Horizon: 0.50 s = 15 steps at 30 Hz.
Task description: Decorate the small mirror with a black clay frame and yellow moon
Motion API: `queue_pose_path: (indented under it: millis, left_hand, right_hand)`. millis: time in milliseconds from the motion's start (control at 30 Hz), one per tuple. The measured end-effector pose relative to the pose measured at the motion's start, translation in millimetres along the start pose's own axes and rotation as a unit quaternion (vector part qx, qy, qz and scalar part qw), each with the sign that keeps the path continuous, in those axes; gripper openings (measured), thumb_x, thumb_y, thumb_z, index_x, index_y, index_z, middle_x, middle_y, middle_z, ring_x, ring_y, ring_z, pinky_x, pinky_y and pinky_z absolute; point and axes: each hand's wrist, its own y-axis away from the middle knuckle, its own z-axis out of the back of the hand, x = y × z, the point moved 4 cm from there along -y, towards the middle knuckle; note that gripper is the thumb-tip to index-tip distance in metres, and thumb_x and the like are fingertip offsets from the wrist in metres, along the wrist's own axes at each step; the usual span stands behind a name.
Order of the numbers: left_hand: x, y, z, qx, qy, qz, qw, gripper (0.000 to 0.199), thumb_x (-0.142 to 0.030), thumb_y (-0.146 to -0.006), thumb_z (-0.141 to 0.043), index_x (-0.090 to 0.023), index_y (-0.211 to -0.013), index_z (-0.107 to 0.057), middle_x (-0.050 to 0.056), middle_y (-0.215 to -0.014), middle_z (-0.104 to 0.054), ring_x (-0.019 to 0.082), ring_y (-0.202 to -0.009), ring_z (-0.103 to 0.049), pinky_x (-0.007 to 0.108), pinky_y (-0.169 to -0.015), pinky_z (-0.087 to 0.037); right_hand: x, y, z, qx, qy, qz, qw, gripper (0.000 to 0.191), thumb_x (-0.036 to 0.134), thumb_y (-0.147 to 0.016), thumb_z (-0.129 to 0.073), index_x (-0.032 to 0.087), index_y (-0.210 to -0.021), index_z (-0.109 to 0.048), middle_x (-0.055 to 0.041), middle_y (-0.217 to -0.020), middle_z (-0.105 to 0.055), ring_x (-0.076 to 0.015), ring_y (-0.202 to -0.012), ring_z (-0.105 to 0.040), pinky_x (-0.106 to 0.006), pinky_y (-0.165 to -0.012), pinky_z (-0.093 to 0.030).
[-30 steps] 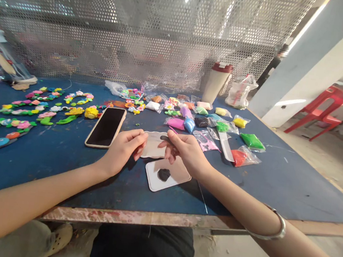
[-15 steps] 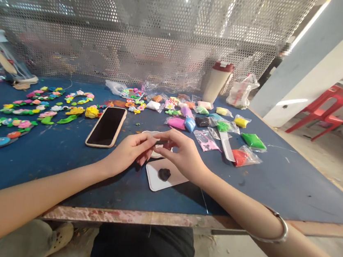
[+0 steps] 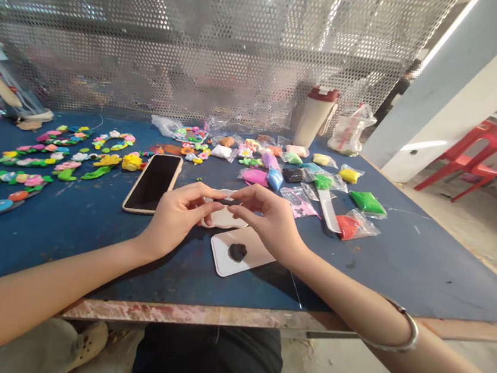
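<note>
A white scalloped piece of clay (image 3: 222, 219) lies under my left hand (image 3: 182, 218), whose fingers pinch its upper edge. My right hand (image 3: 266, 221) meets it from the other side, thumb and fingertips pinched together above the piece. Anything between those fingers is hidden. Just below sits a white rectangular board (image 3: 241, 254) with a lump of black clay (image 3: 237, 252) on it, clear of both hands. A smartphone in a tan case (image 3: 152, 183) lies face up to the left of my left hand.
Colourful clay flower garlands (image 3: 29, 176) cover the table's left side. Several bagged clays (image 3: 367, 203) and a white plastic comb (image 3: 329, 210) lie to the right, with a tall cup (image 3: 314, 116) behind. Perforated metal mesh (image 3: 202, 43) stands along the back edge of the blue table (image 3: 66, 249).
My hands have come closer together over the white piece, and my left hand now reaches across its top. The dark bit seen earlier in my right fingers no longer shows.
</note>
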Motion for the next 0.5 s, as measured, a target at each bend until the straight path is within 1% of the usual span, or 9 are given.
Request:
queue_pose_path:
  millis: [33, 100, 200, 267, 400, 500]
  left_hand:
    - [-1.1, 0.3, 0.7, -0.006, -0.005, -0.016, 1.0, 0.017, -0.029, -0.082, -0.067, -0.019, -0.094, -0.071, 0.001, -0.076, -0.064, 0.009, -0.056, -0.057, 0.021, -0.051, -0.047]
    - [-2.1, 0.5, 1.4, -0.01, -0.014, -0.029, 0.999, 0.016, -0.029, -0.082, -0.066, -0.019, -0.094, -0.072, 0.002, -0.082, -0.065, 0.009, -0.057, -0.057, 0.021, -0.052, -0.048]
    - [-1.0, 0.7, 0.6, -0.004, -0.014, -0.012, 1.0, 0.029, -0.031, -0.08, -0.07, -0.02, -0.106, -0.069, 0.002, -0.084, -0.066, 0.009, -0.056, -0.057, 0.021, -0.051, -0.048]
    - [-0.6, 1.0, -0.8, 0.007, -0.013, -0.005, 1.0, 0.033, -0.032, -0.078, -0.071, -0.02, -0.108, -0.067, 0.002, -0.083, -0.065, 0.009, -0.055, -0.057, 0.02, -0.05, -0.047]
    - [-2.7, 1.5, -0.5, -0.003, -0.036, -0.034, 0.999, 0.017, -0.029, -0.082, -0.067, -0.018, -0.094, -0.071, 0.0, -0.075, -0.061, 0.008, -0.054, -0.057, 0.02, -0.051, -0.046]
    - [-3.6, 1.2, 0.6, -0.011, -0.048, -0.045, 0.998, 0.015, -0.029, -0.083, -0.066, -0.019, -0.094, -0.071, 0.0, -0.077, -0.061, 0.008, -0.055, -0.057, 0.02, -0.052, -0.047]
  right_hand:
    - [-0.1, -0.2, 0.6, -0.004, 0.008, 0.0, 1.0, 0.011, 0.023, -0.078, -0.069, 0.019, -0.088, -0.064, -0.0003, -0.078, -0.068, -0.0122, -0.068, -0.062, -0.026, -0.067, -0.05]
    - [-0.2, -0.4, 1.7, -0.013, 0.023, 0.006, 1.0, 0.01, 0.024, -0.079, -0.068, 0.019, -0.087, -0.066, -0.0012, -0.08, -0.069, -0.013, -0.069, -0.062, -0.027, -0.067, -0.049]
    - [-0.1, 0.0, 3.3, -0.027, 0.03, 0.021, 0.999, 0.009, 0.027, -0.08, -0.067, 0.019, -0.083, -0.067, -0.0022, -0.08, -0.07, -0.0142, -0.071, -0.062, -0.028, -0.068, -0.049]
    - [0.3, 0.4, 3.8, -0.031, 0.031, 0.024, 0.999, 0.01, 0.028, -0.08, -0.067, 0.018, -0.081, -0.067, -0.0019, -0.078, -0.07, -0.0139, -0.07, -0.061, -0.028, -0.067, -0.048]
    - [2.5, 0.5, 3.9, -0.028, 0.042, 0.026, 0.998, 0.009, 0.026, -0.08, -0.068, 0.018, -0.08, -0.066, -0.0013, -0.077, -0.07, -0.0127, -0.067, -0.061, -0.026, -0.065, -0.048]
    - [3.7, 0.3, 4.0, -0.025, 0.043, 0.029, 0.998, 0.012, 0.026, -0.079, -0.07, 0.019, -0.088, -0.067, -0.0016, -0.082, -0.071, -0.0129, -0.068, -0.062, -0.027, -0.066, -0.049]
